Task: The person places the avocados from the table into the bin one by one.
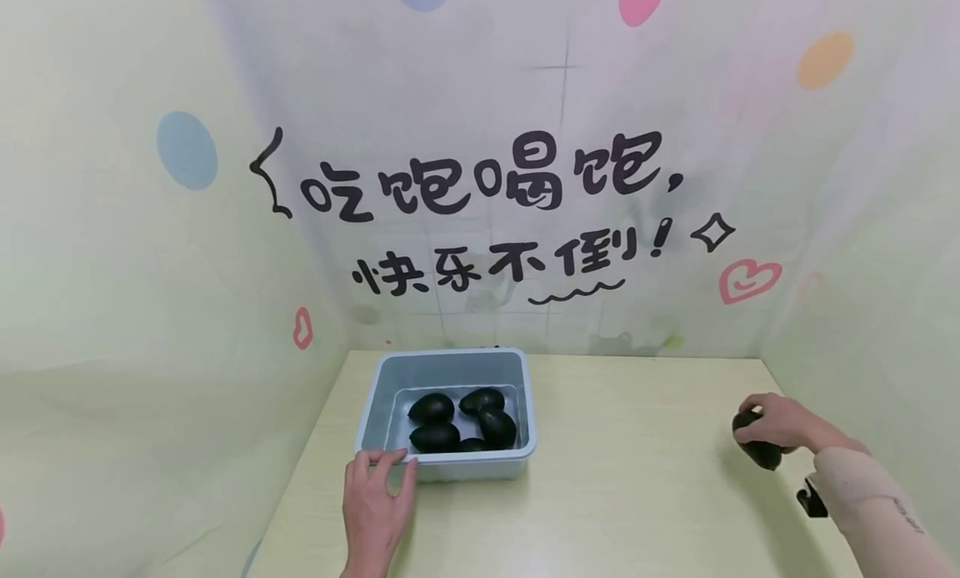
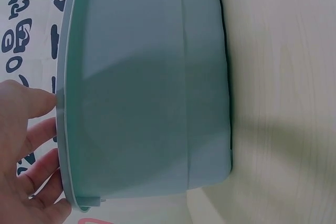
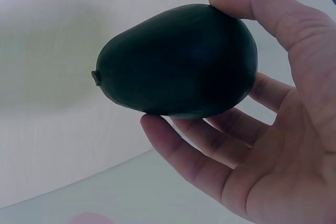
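My right hand (image 1: 780,421) holds a dark avocado (image 3: 176,61) over the right side of the table. Thumb and fingertips grip it from opposite sides, and its small stem nub points away from the palm. On the left stands a grey-blue plastic tub (image 2: 136,93) with several dark avocados (image 1: 435,437) inside. The front rim partly hides one of them. My left hand (image 1: 377,503) rests its fingertips on the tub's near rim, at the front left corner. Its fingers are spread and relaxed, and they do not wrap the rim.
The pale wooden table (image 1: 622,478) meets a printed cloth backdrop (image 1: 480,328) at the back. More cloth hangs along the left and right sides. A black wrist mount (image 1: 812,500) sits at my right wrist.
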{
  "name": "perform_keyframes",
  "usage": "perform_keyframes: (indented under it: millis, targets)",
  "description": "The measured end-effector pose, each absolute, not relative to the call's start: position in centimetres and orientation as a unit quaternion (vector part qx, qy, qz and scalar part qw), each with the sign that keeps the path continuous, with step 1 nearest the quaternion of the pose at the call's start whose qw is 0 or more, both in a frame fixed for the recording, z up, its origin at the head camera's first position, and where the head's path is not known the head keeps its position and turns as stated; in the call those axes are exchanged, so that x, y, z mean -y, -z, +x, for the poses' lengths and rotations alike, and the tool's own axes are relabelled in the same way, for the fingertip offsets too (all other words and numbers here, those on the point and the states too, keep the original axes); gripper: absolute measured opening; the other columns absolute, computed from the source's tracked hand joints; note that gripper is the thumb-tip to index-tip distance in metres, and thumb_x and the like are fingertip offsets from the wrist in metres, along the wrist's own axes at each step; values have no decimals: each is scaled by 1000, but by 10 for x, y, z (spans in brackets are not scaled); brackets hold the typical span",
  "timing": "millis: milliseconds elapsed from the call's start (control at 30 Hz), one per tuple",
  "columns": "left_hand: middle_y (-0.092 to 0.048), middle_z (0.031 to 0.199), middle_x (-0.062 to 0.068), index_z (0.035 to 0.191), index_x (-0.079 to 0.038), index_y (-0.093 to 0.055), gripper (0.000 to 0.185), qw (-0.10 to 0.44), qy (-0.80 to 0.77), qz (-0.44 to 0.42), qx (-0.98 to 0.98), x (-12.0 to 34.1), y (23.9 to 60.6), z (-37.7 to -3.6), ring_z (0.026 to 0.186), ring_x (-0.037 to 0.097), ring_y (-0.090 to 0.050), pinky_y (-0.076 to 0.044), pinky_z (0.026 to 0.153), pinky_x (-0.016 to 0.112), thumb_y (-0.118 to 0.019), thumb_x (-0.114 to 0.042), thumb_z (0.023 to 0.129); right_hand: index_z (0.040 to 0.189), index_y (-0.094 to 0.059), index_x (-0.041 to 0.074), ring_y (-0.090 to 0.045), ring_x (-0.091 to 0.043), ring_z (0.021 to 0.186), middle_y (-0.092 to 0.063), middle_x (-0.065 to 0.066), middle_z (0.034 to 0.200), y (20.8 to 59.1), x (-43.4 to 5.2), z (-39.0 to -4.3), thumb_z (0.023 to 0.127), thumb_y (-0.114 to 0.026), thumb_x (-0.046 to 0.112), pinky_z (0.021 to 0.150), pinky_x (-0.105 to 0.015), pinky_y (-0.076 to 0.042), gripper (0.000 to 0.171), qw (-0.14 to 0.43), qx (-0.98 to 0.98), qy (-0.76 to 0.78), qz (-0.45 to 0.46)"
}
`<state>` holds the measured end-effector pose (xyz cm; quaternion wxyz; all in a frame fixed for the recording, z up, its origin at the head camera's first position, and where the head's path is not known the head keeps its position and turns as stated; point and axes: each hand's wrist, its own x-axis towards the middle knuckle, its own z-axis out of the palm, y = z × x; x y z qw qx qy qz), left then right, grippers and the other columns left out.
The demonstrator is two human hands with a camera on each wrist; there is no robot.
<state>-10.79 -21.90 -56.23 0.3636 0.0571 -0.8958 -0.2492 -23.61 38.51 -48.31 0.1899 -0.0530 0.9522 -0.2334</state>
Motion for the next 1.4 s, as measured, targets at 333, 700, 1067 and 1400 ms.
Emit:
perform_keyframes:
  millis: [333,700,1067,1400]
  targets:
    - [-60,97,9,99,-9,-82,18,357,252,58,898,221,561,-108,97,33,-59,-51,74,49,-88,-19,85,127,-60,-10,-65,-28,85,-65,-26,106,469,-369,-246,91,-75,27,64,-42,-58,54,184,-951,237,-70]
    - [-60,98,9,100,-9,-81,19,348,250,65,901,220,560,-107,98,33,-59,-51,76,49,-87,-20,86,127,-62,-10,-68,-27,84,-69,-26,105,449,-346,-257,89,-79,30,67,-40,-58,57,155,-959,215,-104]
    - [-60,99,9,101,-10,-82,18,331,255,72,906,219,560,-106,99,32,-59,-50,76,48,-86,-21,88,127,-63,-9,-70,-27,85,-69,-27,107,435,-318,-269,88,-80,29,71,-42,-60,57,148,-955,226,-125]
    - [-60,100,8,103,-10,-82,19,319,254,83,909,219,558,-106,100,32,-58,-50,77,48,-86,-22,89,130,-63,-7,-69,-27,87,-69,-25,108,429,-298,-279,87,-79,29,72,-41,-60,58,155,-953,227,-132]
